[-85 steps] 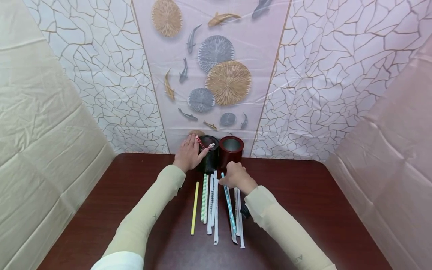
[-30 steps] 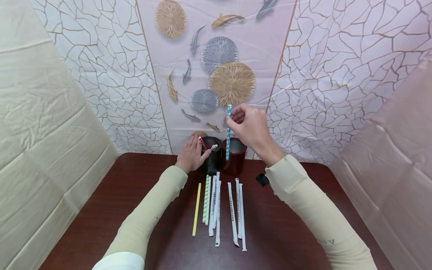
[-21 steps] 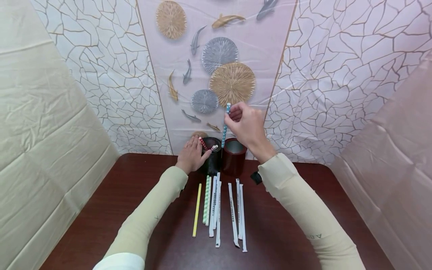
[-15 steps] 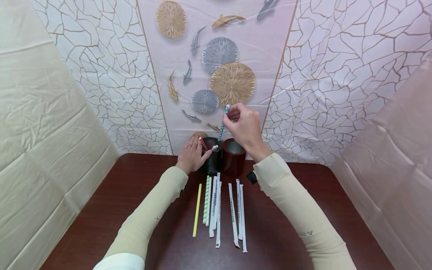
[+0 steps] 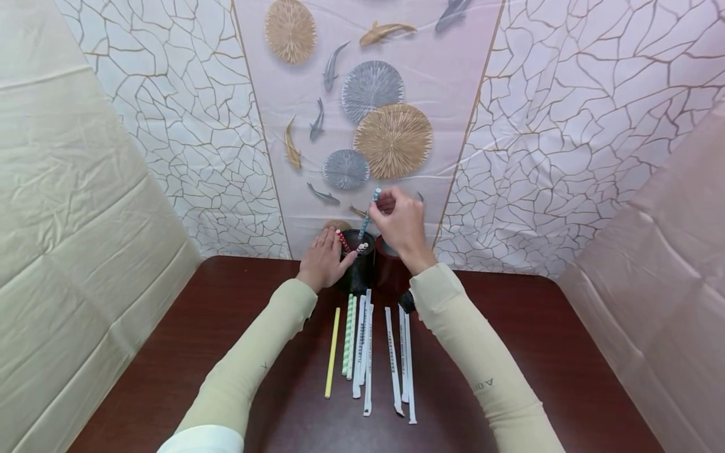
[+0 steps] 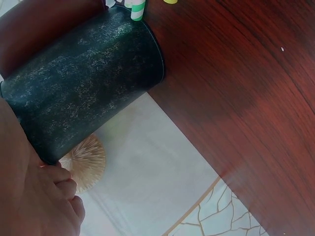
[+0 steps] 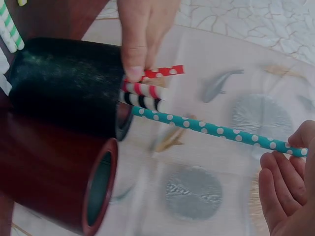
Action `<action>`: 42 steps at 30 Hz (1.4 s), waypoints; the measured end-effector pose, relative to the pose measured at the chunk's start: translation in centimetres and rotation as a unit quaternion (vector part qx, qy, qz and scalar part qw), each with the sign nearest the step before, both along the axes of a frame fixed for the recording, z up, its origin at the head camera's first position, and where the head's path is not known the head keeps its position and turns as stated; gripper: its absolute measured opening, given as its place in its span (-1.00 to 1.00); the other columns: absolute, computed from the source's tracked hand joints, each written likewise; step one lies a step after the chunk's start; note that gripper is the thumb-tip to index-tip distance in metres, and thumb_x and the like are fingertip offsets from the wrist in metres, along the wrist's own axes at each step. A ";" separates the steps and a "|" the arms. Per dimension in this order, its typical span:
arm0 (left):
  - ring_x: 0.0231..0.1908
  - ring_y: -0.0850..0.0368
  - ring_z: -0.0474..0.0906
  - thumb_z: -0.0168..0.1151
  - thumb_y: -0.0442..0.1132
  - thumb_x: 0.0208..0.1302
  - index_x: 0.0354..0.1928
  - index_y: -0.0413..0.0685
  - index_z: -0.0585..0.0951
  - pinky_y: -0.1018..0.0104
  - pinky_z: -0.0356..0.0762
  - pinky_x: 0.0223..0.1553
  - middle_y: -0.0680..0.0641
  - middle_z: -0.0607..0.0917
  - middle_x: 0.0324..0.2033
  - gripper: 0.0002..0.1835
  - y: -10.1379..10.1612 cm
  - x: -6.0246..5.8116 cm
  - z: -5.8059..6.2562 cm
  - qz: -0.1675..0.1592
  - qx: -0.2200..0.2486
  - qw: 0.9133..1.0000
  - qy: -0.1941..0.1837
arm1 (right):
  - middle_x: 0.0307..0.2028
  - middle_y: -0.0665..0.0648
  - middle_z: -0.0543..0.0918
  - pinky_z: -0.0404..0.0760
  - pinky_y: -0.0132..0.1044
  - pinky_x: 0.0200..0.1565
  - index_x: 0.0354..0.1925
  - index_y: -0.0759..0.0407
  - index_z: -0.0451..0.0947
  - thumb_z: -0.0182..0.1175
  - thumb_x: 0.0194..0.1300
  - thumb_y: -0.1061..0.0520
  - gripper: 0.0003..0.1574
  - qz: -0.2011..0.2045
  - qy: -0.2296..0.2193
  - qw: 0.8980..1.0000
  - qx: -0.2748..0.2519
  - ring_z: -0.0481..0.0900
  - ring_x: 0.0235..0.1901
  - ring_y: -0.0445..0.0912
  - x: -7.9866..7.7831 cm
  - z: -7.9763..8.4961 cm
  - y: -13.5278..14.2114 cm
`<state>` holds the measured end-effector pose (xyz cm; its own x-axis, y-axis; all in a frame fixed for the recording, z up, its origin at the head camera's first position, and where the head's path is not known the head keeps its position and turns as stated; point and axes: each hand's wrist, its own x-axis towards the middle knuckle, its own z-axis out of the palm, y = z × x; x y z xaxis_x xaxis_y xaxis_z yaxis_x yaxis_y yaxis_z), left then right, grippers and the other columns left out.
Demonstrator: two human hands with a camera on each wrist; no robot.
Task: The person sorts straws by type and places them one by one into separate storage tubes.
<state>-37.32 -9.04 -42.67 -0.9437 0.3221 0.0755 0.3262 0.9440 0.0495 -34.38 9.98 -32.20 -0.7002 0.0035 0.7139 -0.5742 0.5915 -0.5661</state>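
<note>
My left hand (image 5: 323,259) grips the rim of a black cup (image 5: 358,274), thumb and fingers at its edge. Red polka-dot, red-striped and black-striped straws (image 7: 164,72) lean out of that cup beside the thumb. Near its top end, my right hand (image 5: 401,223) pinches a turquoise straw with white dots (image 7: 216,130). The straw tilts down to the left, its lower end at the black cup's mouth and hidden past the rim. A dark red cup (image 7: 54,172) stands right beside the black one, partly behind my right hand in the head view.
In front of the cups lie a yellow straw (image 5: 332,353), green-striped straws (image 5: 347,340), and two groups of paper-wrapped straws, one in the middle (image 5: 368,365) and one to the right (image 5: 394,362). A patterned cloth wall rises behind the table's back edge.
The right hand picked up the turquoise straw from the table, raised it over the dark red cup, then moved left and down to the black cup's mouth. The left hand stayed put.
</note>
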 end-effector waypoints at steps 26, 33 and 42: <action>0.71 -0.16 -0.10 -0.44 0.37 0.65 0.66 -0.33 0.04 0.01 -0.05 0.70 -0.30 -0.04 0.69 -0.04 0.4 -0.1 0.2 -0.004 -0.004 1.000 -0.001 | -0.16 0.25 0.85 0.78 -0.06 0.02 -0.02 0.33 0.72 0.41 0.39 0.07 -0.64 -0.015 -0.068 0.995 0.065 0.84 -0.16 0.09 0.5 -0.1 0.5; 0.71 -0.17 -0.11 -0.44 0.36 0.66 0.65 -0.35 0.04 -0.01 -0.05 0.69 -0.32 -0.03 0.69 -0.05 0.3 0.1 0.2 -0.006 -0.002 1.000 -0.001 | -0.14 0.25 0.85 0.79 -0.06 0.02 -0.01 0.34 0.72 0.39 0.41 0.06 -0.63 -0.013 -0.095 0.988 0.122 0.85 -0.13 0.05 2.1 1.3 0.9; 0.71 -0.17 -0.12 -0.44 0.36 0.66 0.66 -0.35 0.03 -0.01 -0.07 0.70 -0.32 -0.03 0.69 -0.05 0.1 0.0 0.1 -0.004 0.001 1.000 -0.003 | -0.15 0.25 0.86 0.79 -0.06 0.00 0.00 0.34 0.73 0.39 0.40 0.06 -0.62 0.002 -0.137 0.974 0.179 0.86 -0.12 0.05 4.2 2.7 1.1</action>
<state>-37.27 -8.96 -42.56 -0.9415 0.3292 0.0716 0.3332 0.9413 0.0538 -30.15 11.12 -29.52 -0.8645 -0.2141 0.4548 -0.4326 0.7776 -0.4563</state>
